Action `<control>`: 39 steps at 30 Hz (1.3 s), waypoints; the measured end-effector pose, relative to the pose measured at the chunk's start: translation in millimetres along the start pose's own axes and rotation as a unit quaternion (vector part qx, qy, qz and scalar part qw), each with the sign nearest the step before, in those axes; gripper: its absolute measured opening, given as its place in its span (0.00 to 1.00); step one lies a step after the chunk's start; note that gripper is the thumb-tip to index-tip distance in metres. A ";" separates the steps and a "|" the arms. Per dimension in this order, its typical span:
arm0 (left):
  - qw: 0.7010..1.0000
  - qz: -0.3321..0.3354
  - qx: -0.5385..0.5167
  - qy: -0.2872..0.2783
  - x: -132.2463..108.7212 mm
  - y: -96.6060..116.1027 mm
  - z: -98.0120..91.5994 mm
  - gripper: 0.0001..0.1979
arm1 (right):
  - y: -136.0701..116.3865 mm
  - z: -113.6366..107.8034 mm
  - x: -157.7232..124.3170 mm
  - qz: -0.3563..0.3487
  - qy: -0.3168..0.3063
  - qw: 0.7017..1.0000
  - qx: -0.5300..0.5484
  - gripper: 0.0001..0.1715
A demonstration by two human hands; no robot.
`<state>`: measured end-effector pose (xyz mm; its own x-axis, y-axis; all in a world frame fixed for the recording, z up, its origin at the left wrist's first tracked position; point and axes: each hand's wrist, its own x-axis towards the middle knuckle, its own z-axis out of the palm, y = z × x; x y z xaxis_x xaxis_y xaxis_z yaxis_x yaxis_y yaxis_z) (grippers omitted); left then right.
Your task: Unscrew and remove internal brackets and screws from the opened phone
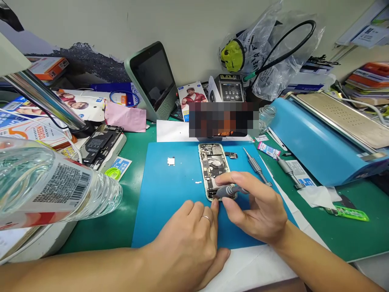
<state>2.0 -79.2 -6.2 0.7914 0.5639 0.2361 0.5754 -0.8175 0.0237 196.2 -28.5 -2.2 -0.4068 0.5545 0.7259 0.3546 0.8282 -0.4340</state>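
Observation:
An opened smartphone point(216, 163) with bare inner parts lies on the blue mat point(170, 194). At its lower end, the forefinger tip of my left hand point(193, 233) touches the edge. The other fingers are curled, and their undersides are hidden. A grey screwdriver point(225, 191) is held between the thumb and fingers of my right hand point(261, 207), tilted over the phone's lower end. Its tip cannot be made out. A small metal plate point(171, 161) and a tiny white piece point(198, 182) lie left of the phone. A dark small part point(231, 155) sits at its upper right.
Another screwdriver point(255, 164) lies right of the phone, and a third one point(290, 172) beyond the mat. A large clear bottle point(60, 186) juts in from the left. A blue machine point(322, 142) stands right. Behind are a screen device point(152, 81) and a pixelated patch.

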 end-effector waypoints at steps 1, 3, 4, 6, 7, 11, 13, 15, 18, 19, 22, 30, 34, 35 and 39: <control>1.000 0.001 0.000 0.000 -0.2 -0.2 -0.3 0.27 | 0.4 0.0 -0.4 0.001 0.001 1.000 0.002 0.45; 1.000 0.000 0.001 0.002 -0.3 -0.7 -0.8 0.29 | 0.4 0.4 -1.3 0.014 0.010 1.000 -0.001 0.45; 1.000 0.001 0.001 0.003 -0.2 -1.0 -0.9 0.30 | -0.1 0.8 -1.9 0.022 0.018 1.000 -0.005 0.45; 1.000 0.000 0.002 0.003 0.1 -1.6 -0.8 0.31 | -1.5 1.5 -3.1 0.041 0.031 0.999 -0.012 0.44; 1.000 0.000 0.002 0.002 0.2 -1.8 -0.6 0.31 | -2.1 1.8 -3.5 0.045 0.035 0.998 -0.015 0.43; 1.000 0.003 0.001 -0.004 0.0 -2.2 0.3 0.31 | -1.9 2.6 -2.6 0.029 0.027 0.999 -0.019 0.43; 1.000 0.005 -0.001 -0.004 -0.2 -2.2 0.4 0.31 | -1.2 2.8 -2.1 0.023 0.032 0.999 -0.029 0.45; 1.000 0.005 0.000 0.000 -0.2 -2.1 0.5 0.31 | -1.0 2.5 -3.1 0.033 0.049 0.997 -0.040 0.45; 1.000 0.001 0.005 0.008 0.4 -1.9 0.3 0.32 | -1.1 1.6 -6.3 0.048 0.055 0.997 -0.034 0.43; 1.000 0.001 0.006 0.008 0.6 -1.9 0.1 0.32 | -1.0 1.3 -7.1 0.049 0.051 0.997 -0.027 0.43; 1.000 0.003 0.003 0.006 0.7 -2.1 -0.7 0.32 | 0.0 0.9 -7.1 0.043 0.048 0.998 -0.010 0.43; 1.000 0.000 0.004 0.016 0.1 -1.6 1.7 0.31 | -3.6 0.8 -4.4 0.052 0.038 0.998 -0.020 0.44; 0.999 -0.011 0.004 0.043 1.5 -0.2 6.1 0.27 | -5.6 -0.1 -1.5 0.017 0.021 0.999 -0.039 0.44; 0.999 -0.012 0.005 0.050 1.7 -0.1 7.1 0.27 | -5.9 -0.2 -0.6 0.012 0.020 0.999 -0.045 0.44; 0.998 -0.006 0.009 0.063 1.4 0.1 10.2 0.28 | -6.3 -0.1 0.7 0.038 0.022 0.998 -0.041 0.42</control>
<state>5.3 -77.3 -15.8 0.7527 0.5533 0.3569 0.5891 -0.8080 0.0101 193.8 -33.4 1.1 -0.3399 0.6099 0.7159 0.4514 0.7736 -0.4448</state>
